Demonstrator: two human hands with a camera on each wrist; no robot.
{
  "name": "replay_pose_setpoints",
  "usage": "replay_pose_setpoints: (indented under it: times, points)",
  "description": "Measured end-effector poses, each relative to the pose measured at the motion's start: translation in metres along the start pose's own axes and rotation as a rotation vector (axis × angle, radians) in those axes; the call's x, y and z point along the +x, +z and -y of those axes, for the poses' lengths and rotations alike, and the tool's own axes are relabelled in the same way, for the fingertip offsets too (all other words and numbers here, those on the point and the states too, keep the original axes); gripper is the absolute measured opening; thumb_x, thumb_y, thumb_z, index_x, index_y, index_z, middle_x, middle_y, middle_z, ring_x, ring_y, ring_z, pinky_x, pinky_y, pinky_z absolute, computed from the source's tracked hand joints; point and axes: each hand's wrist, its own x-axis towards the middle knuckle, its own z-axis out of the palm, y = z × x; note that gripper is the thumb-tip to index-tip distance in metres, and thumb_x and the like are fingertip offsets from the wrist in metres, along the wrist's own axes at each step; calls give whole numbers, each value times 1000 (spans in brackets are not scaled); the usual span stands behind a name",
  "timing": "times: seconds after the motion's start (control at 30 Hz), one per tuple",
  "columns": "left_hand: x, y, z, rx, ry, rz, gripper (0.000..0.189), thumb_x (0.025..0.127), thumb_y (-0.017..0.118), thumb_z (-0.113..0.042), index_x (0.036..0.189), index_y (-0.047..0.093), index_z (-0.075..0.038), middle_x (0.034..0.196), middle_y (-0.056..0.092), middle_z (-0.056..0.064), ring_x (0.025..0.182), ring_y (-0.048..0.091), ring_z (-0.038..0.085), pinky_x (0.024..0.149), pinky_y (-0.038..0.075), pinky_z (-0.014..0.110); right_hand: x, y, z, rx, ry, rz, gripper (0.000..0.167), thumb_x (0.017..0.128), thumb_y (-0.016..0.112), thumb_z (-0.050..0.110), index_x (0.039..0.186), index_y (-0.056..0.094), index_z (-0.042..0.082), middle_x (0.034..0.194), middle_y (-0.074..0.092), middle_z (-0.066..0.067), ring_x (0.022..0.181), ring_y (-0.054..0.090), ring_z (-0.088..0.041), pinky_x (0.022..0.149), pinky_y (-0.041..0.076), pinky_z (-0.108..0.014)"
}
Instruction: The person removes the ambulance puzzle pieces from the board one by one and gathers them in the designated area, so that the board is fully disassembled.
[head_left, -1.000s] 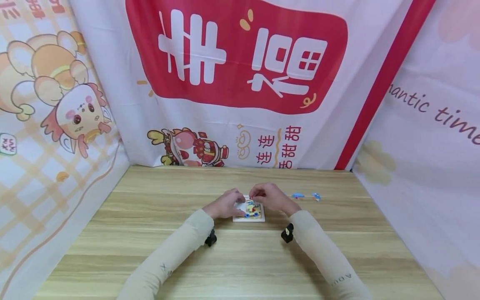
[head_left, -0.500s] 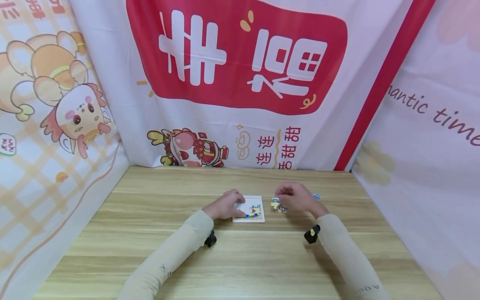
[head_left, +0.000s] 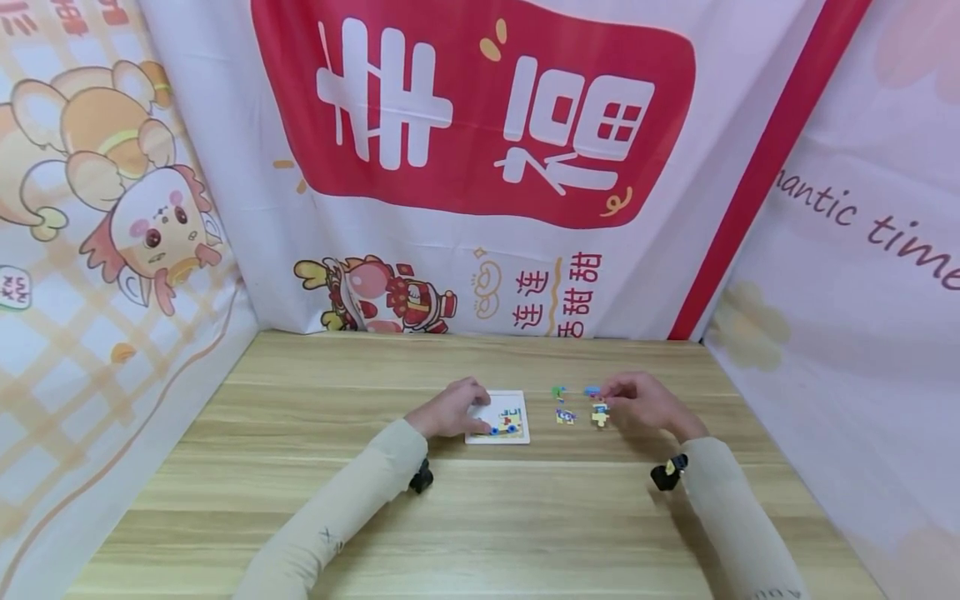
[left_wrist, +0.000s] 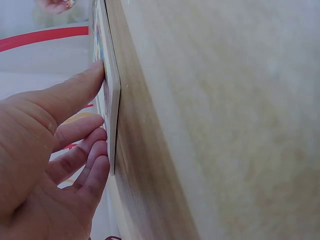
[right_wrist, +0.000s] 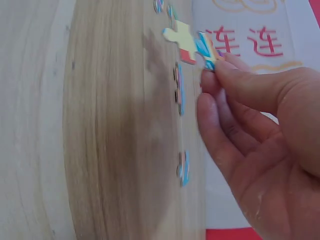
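Observation:
My left hand rests at the left side of a small white puzzle tray, its thumb and fingertips touching the tray. Along the tray's lower right lie fitted pieces in yellow and blue. Over to the right, my right hand pinches joined jigsaw puzzle pieces between thumb and fingers, held up off the table. They show pale yellow, red and blue. Loose puzzle pieces lie between the tray and the right hand, one of them a green piece.
A blue loose piece lies right beside the right fingertips. In the right wrist view another flat piece lies below the hand. The wooden table meets a printed cloth at the back, with cloth walls on both sides.
My right hand has moved right from over the tray, carrying the joined puzzle pieces away from it. More of the tray's white surface shows. The left hand has stayed in place.

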Motion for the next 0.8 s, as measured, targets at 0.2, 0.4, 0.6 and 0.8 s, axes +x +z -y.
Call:
replay_pose_setpoints:
  times: [0.2,0.4,0.6,0.8]
  points:
    - [0,0,0,11,-4,1,49,91,84,-25,132,68,-2,129,61,11,121,57,27,113,48,46,2,0,-9,-19,-2,12,16,102,66,6,115,76,5,109,75,-10,101,65,-22,89,54,-32]
    - [0,-1,0,-7,-19,7,49,93,83,-26,133,67,-3,132,60,10,124,56,27,115,47,45,7,6,-9,-72,-22,-4,16,102,66,3,113,77,3,107,77,-12,101,69,-23,93,58,-38]
    - [-1,-1,0,-22,-20,13,49,92,83,-26,133,67,-3,130,60,10,123,55,28,115,47,48,11,11,-7,-105,14,-7,13,102,66,5,110,77,7,108,77,-8,104,69,-22,100,58,-48]
    - [-1,-1,0,-15,-19,12,51,91,84,-27,133,67,-3,130,60,10,124,56,28,115,48,48,14,11,-2,-131,4,-12,10,101,68,5,106,77,5,103,77,-9,98,68,-20,93,59,-43]
